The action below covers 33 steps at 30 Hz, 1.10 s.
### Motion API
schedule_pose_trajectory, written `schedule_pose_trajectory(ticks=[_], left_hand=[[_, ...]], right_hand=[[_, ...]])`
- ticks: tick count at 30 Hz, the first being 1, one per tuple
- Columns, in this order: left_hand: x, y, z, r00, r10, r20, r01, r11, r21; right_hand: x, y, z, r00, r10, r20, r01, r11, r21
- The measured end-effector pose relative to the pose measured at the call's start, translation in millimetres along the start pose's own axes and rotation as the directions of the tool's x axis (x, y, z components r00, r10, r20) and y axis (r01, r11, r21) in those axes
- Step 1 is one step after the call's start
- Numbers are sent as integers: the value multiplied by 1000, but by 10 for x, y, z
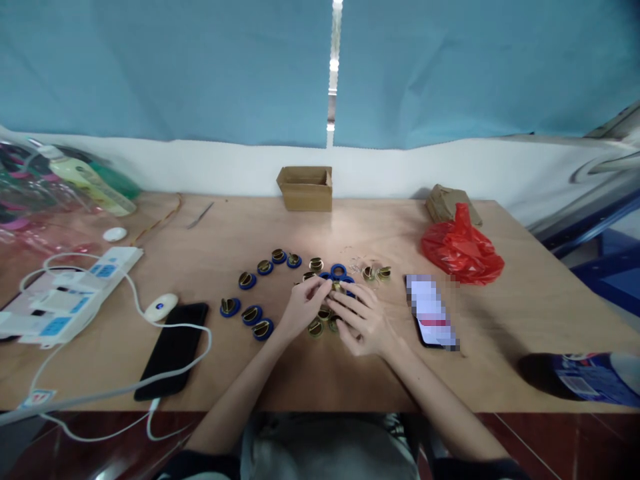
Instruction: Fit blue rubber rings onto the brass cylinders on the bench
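"So, what's the table (540, 313) like?"
"Brown, reaching a white wall (230, 167) under a blue covering (200, 67)."
"And the hands?"
"Mid-table: the left hand (306, 305) pinches a small brass-coloured piece (337, 286); the right hand (365, 321) meets it, but I can't tell whether it grips."
"Around them?"
"Blue-ringed pieces (247, 280) leftward, a cardboard box (307, 199) behind, a red bag (465, 253) rightward."
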<state>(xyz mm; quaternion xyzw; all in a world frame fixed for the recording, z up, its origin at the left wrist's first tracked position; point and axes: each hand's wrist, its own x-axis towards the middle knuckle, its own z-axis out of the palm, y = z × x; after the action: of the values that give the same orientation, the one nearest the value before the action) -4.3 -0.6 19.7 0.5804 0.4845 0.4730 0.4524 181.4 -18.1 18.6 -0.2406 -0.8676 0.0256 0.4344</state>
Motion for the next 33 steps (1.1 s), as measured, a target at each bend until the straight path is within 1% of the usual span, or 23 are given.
schedule_pose_trajectory(ticks=[2, 4, 5, 7, 8, 10, 11, 13, 15, 16, 19, 22, 24, 26, 28, 30, 33], left_hand=[[-2, 26, -14, 998, 64, -19, -64, 998, 26], [2, 32, -23, 996, 84, -30, -83, 996, 17], [3, 29, -24, 996, 86, -31, -86, 996, 14], [2, 16, -18, 992, 122, -36, -120, 991, 51], [-2, 8, -11, 986, 161, -37, -157, 983, 93], [-15, -10, 9, 962, 272, -34, -261, 945, 195], [-23, -20, 21, 942, 335, -26, -319, 916, 245], [-38, -45, 40, 890, 456, -5, -429, 841, 330], [-48, -72, 51, 837, 547, 21, -510, 764, 395], [-51, -84, 52, 820, 571, 36, -533, 738, 414], [-50, -97, 49, 800, 595, 77, -567, 707, 422], [-51, -60, 45, 783, 615, 95, -594, 693, 409], [-59, -19, 41, 779, 618, 106, -604, 693, 394], [-70, 7, 38, 785, 607, 121, -602, 705, 374], [-83, -2, 42, 802, 585, 120, -585, 730, 353], [-94, -47, 58, 833, 544, 100, -546, 780, 305], [-105, -142, 107, 881, 467, 78, -473, 860, 191]], right_hand=[[0, -20, -2, 999, 30, -20, -30, 1000, 9], [8, -39, -1, 991, 102, -87, -100, 995, 28], [14, -42, 1, 979, 155, -129, -152, 988, 34], [25, -31, 9, 941, 282, -188, -280, 959, 38], [27, -16, 15, 918, 349, -187, -347, 937, 44], [15, 26, 32, 875, 467, -125, -462, 884, 73], [3, 48, 42, 858, 507, -82, -501, 861, 91], [-27, 85, 61, 835, 549, -19, -544, 831, 121], [-53, 108, 69, 830, 557, -16, -551, 824, 132], [-63, 115, 67, 830, 556, -26, -549, 825, 132], [-83, 132, 49, 848, 529, -38, -522, 846, 111], [-101, 144, 33, 882, 469, -34, -467, 882, 62], [-112, 148, 35, 905, 424, -44, -423, 906, 18], [-121, 151, 43, 926, 373, -64, -375, 927, -27], [-126, 156, 49, 944, 319, -80, -324, 944, -59], [-131, 166, 48, 957, 276, -84, -283, 956, -77], [-141, 181, 36, 965, 251, -79, -259, 959, -114]])
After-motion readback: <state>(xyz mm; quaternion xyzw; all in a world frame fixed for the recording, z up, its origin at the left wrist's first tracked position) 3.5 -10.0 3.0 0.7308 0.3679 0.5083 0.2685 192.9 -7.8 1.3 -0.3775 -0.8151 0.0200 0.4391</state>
